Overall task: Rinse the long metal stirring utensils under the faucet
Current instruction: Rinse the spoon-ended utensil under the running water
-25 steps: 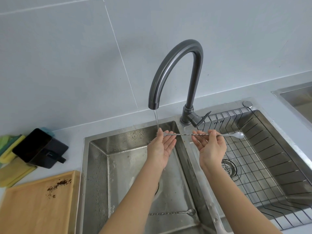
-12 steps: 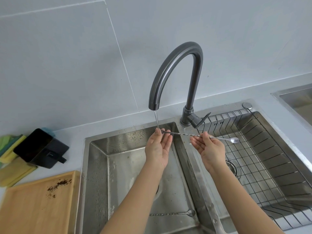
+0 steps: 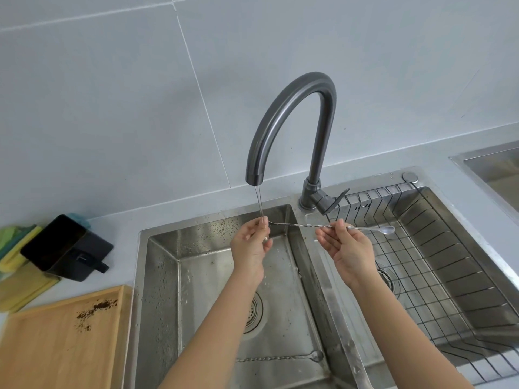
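Observation:
A long twisted metal stirring spoon (image 3: 306,225) lies level across the divider between the two basins. My right hand (image 3: 346,248) pinches its shaft near the bowl end. My left hand (image 3: 251,247) closes its fingers around the other end, right under the thin stream of water from the dark grey faucet (image 3: 292,116). A second twisted stirring spoon (image 3: 280,357) lies flat on the floor of the left basin (image 3: 160,276), near the front, partly hidden by my left forearm.
The right basin holds a wire drying rack (image 3: 438,265). On the counter at left stand a black holder (image 3: 64,248), yellow and green cloths (image 3: 16,273) and a wooden board (image 3: 56,346) with dark crumbs. Another sink edge (image 3: 488,164) shows far right.
My left hand has closed from an open palm around the spoon's end under the stream. The spoon and my right hand have shifted slightly left.

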